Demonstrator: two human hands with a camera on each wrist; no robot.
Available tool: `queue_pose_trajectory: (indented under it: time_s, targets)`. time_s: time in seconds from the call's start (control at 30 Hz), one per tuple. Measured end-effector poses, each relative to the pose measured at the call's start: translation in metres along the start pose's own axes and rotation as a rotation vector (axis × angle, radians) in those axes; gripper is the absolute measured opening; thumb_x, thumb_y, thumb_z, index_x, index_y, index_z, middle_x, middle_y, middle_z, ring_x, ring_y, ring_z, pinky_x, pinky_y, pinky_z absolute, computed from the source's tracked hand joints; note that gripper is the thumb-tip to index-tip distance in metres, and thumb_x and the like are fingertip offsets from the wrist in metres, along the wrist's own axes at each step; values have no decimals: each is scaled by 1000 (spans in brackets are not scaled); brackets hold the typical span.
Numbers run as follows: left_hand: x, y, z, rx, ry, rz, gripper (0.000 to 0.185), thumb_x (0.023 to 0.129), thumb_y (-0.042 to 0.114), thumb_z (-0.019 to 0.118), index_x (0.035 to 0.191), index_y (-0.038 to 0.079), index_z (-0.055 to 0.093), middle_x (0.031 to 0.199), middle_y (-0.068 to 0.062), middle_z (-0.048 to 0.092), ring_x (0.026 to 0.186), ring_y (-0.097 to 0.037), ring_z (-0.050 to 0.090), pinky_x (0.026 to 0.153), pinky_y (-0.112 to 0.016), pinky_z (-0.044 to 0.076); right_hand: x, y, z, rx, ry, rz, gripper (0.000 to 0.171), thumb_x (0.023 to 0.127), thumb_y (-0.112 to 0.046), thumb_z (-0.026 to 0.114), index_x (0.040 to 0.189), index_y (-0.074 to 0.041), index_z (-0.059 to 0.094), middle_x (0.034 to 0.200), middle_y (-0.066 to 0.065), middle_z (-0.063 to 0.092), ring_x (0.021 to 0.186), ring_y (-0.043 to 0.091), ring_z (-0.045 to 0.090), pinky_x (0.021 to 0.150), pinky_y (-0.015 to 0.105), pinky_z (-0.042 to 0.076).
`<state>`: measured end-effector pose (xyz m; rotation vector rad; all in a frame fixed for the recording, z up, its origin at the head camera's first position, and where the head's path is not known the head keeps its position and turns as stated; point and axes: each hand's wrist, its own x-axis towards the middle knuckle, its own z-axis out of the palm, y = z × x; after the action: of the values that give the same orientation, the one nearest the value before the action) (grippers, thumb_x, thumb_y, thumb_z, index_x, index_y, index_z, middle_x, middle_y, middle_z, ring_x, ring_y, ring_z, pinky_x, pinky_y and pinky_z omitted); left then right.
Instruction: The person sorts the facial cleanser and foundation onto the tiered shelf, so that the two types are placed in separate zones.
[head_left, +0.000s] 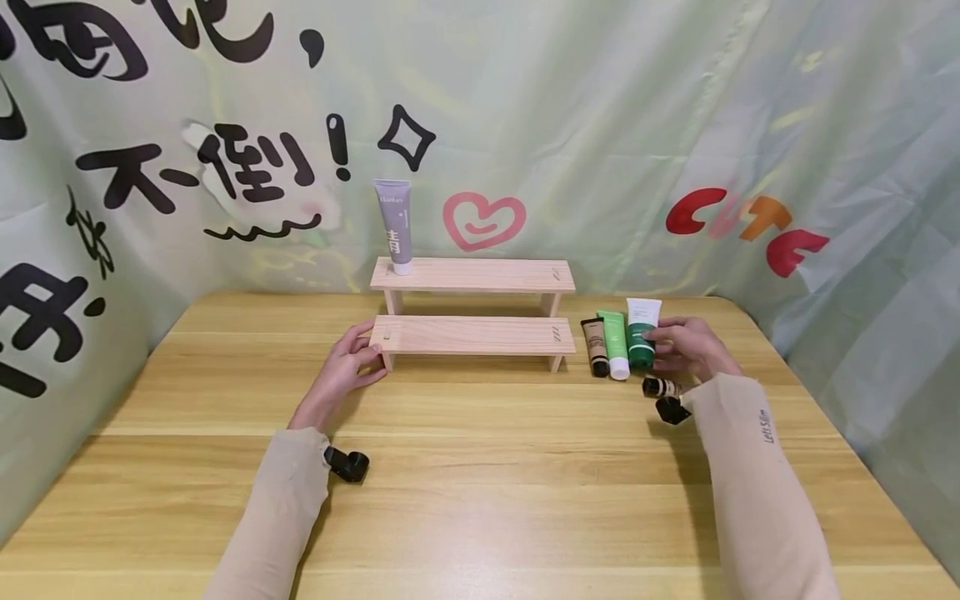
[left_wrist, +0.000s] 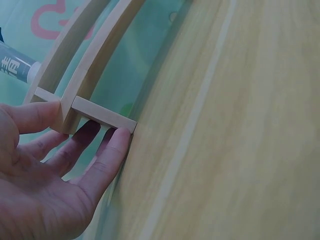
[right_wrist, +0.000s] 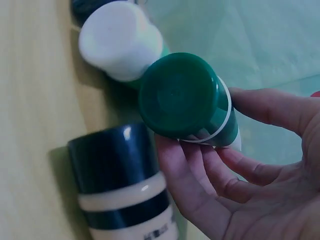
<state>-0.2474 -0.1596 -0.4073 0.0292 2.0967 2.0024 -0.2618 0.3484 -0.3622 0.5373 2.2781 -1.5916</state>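
**Two hands at the wooden step shelf and the tubes**

We see our left hand (head_left: 347, 360) resting at the left end of the lower step of the wooden shelf (head_left: 472, 333), fingers straight and relaxed; in the left wrist view the fingers (left_wrist: 107, 157) lie against the shelf's leg, thumb on the other side, with no firm clasp.

Our right hand (head_left: 686, 346) sits at three o'clock from the shelf, its fingers curled around the dark green tube (head_left: 641, 335), which stands cap down on the table (head_left: 480, 467). The right wrist view shows thumb and fingers wrapped round the tube just behind its green cap.

Touching it at nine o'clock stands the light green tube (head_left: 617, 344), then the beige tube (head_left: 596, 346). A small beige bottle (head_left: 662, 387) lies at six o'clock from the held tube.

A grey tube (head_left: 395, 225) stands upright on the left end of the shelf's upper step.
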Motion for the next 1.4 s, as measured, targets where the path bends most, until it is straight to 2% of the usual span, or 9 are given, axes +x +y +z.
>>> queue_pose_trajectory:
  time_s: [0.1,0.2,0.47,0.73,1.1,1.4]
  targets:
    - [-1,0,0,-4,5,-3,55,110,8,37,162,6,18,150,-29,36,132,-42,44,106,-45,48,-2,-3,0,18,1,-10,69,106,-18,53,159,6,15,150,30,30,108,29,53,90,36,58]
    - [-1,0,0,-2,5,-4,55,110,8,37,162,6,18,151,-28,35,133,-41,43,106,-46,47,-4,-6,0,35,-1,-21,69,106,-18,52,159,5,14,150,29,30,110,29,51,90,35,58]
    - [-1,0,0,0,6,-4,55,110,9,36,162,7,19,153,-28,33,135,-43,41,107,-46,47,-5,-11,2,57,-39,-128,73,105,-17,54,160,4,10,137,22,41,90,13,61,83,34,60]
    - [-1,-1,0,5,4,-8,54,110,9,36,162,6,18,154,-28,33,135,-42,41,106,-46,47,-7,-19,9,53,-39,-203,74,104,-13,57,160,3,10,127,18,46,87,13,61,80,35,61]
    - [2,-1,-2,-13,2,3,55,110,7,36,162,6,18,150,-29,36,130,-41,46,103,-41,50,-13,-41,22,44,-27,-262,77,103,-15,59,160,2,11,136,19,43,88,10,62,81,36,61]
    - [1,-1,-1,-12,2,-2,55,110,7,36,162,6,17,152,-29,34,132,-42,44,104,-41,50,-16,-59,37,44,-22,-322,77,102,-12,60,160,1,12,139,20,42,94,15,61,84,38,60]
